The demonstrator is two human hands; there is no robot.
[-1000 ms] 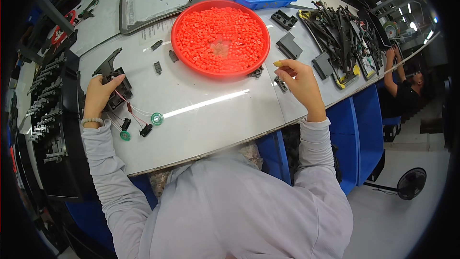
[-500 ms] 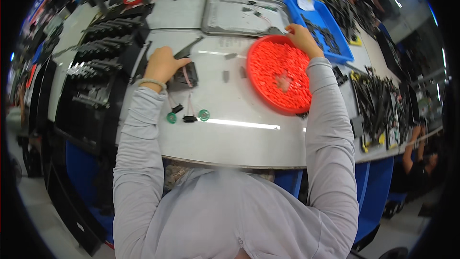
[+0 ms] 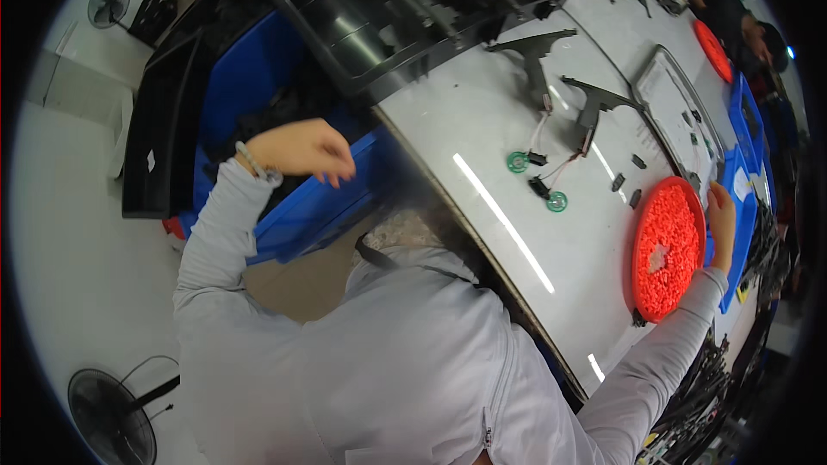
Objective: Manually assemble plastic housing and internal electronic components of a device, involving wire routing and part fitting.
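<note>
My left hand (image 3: 301, 151) is in the air above a blue bin (image 3: 310, 215) that holds black parts, its fingers bent downward, loosely apart and slightly blurred. Nothing shows in it. At the far side of a round red tray (image 3: 639, 245) filled with small red pieces, my right hand (image 3: 722, 220) has its fingers drawn together next to a blue tray (image 3: 739, 181); what they hold, if anything, is hidden. Between my hands lie two black plastic brackets (image 3: 534, 56) (image 3: 594, 108), with wires leading to green round parts (image 3: 517, 162) (image 3: 556, 201).
A black rack (image 3: 413, 60) with rows of black parts stands at the table's far left. Small dark blocks (image 3: 618, 182) lie by the red tray. A metal tray (image 3: 680, 103) sits farther back. A floor fan (image 3: 112, 418) stands at lower left.
The view has swung left. My left hand has left the black bracket on the table and moved over the blue bin. My right hand stays beside the red tray.
</note>
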